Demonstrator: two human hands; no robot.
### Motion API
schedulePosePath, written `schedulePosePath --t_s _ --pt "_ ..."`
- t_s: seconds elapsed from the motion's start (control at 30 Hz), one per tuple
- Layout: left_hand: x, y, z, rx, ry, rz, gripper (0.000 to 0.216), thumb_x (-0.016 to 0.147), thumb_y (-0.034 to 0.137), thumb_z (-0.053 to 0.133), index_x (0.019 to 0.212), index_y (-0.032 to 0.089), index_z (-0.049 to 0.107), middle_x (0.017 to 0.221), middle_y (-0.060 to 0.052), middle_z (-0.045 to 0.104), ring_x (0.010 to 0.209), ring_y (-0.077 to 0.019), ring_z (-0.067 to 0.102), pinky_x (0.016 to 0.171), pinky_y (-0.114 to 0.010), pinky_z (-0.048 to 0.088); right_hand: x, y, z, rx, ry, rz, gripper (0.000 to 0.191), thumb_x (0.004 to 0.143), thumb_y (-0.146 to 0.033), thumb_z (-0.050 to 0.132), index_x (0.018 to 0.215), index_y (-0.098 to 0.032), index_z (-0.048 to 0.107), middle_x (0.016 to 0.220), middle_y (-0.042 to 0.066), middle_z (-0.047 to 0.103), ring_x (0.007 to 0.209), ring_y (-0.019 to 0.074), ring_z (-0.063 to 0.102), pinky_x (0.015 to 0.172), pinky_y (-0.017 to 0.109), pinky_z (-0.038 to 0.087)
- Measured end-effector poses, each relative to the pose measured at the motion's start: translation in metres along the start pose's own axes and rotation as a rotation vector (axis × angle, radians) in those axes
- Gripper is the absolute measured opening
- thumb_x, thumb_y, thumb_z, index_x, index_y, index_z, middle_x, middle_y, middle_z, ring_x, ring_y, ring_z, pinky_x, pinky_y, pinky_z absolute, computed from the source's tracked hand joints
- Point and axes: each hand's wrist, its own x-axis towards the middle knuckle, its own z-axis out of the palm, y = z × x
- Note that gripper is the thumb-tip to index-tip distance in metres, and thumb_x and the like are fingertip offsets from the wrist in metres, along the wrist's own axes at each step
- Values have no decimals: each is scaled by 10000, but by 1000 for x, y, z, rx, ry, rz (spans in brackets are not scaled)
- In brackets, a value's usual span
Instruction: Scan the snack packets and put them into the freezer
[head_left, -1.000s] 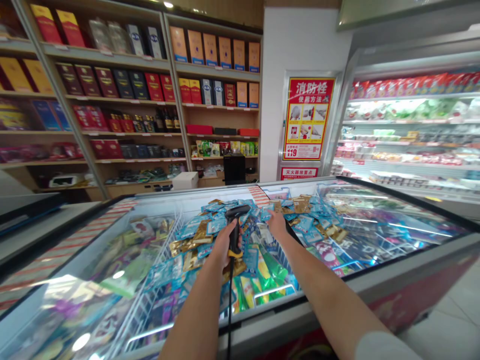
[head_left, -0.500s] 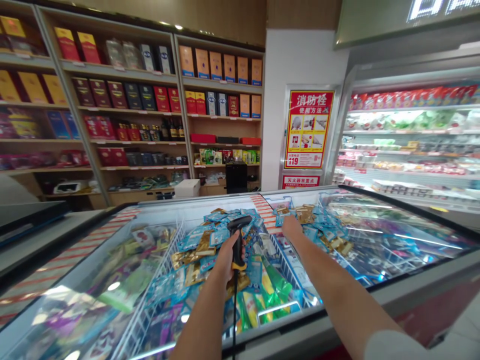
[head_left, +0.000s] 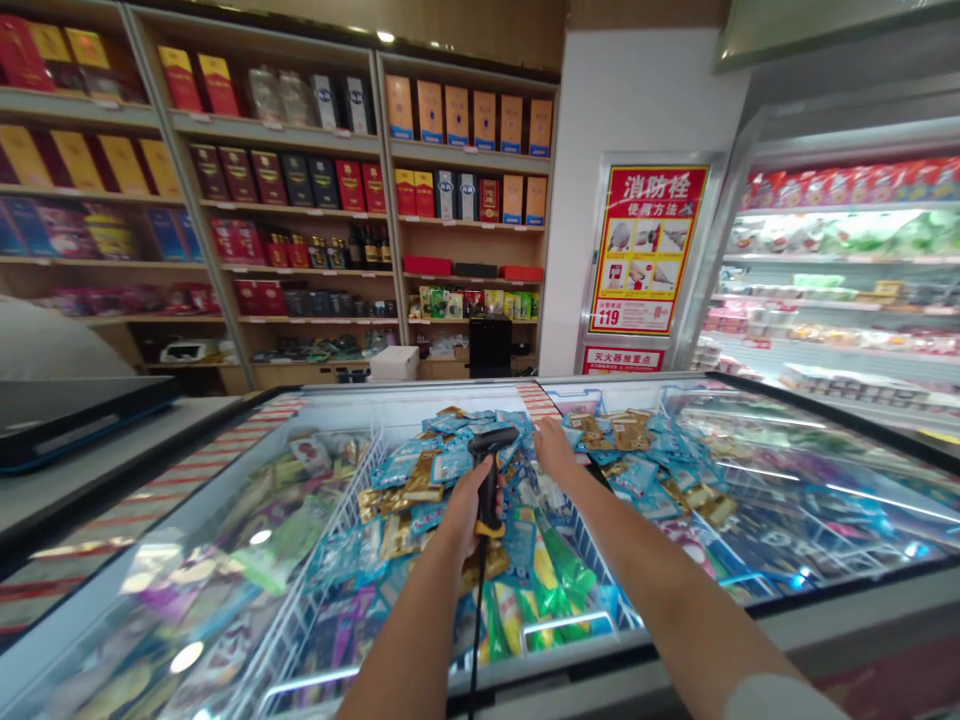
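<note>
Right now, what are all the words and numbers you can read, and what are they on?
"消防栓": top of the red fire-hydrant poster
"使用方法": just below, same poster
"119": lower left, same poster
"灭火器放置点": red sign under the poster
Too small or blurred: the signs' smaller print, shelf boxes, shelf labels, blue and gold packets, red fridge packs, anything on the barcode scanner.

Orange boxes (head_left: 484,118) on wooden shelves (head_left: 466,240); red poster (head_left: 649,250) on white wall (head_left: 583,130); lit cooler (head_left: 855,140).
</note>
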Motion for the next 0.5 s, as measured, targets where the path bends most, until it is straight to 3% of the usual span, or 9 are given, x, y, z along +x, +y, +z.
schedulePosePath --t_s 0.13,0.27,0.5 --pt "0 -1 0 38 -1 -8 434 801 582 657 724 157 611 498 3 544 379 -88 474 373 -179 349 21 -23 28 197 -9 147 468 984 -266 401 1399 -99 539 1408 166 570 1344 233 496 1129 319 347" --pt "5 -5 -4 58 15 -23 483 786 627 648 706 152 614 494 4 535 377 -89 473 371 -183 343 41 -26 45 243 -44 281 563 1002 -413 374 1460 -100 468 1471 187 506 1396 271 441 1134 367 341" --pt "10 -14 -7 36 33 -7 550 748 701 647 725 151 639 520 -5 554 390 -97 489 379 -195 337 76 -9 54 132 -292 254 726 967 -650 277 1541 -211 350 1579 156 366 1451 324 344 1162 534 248"
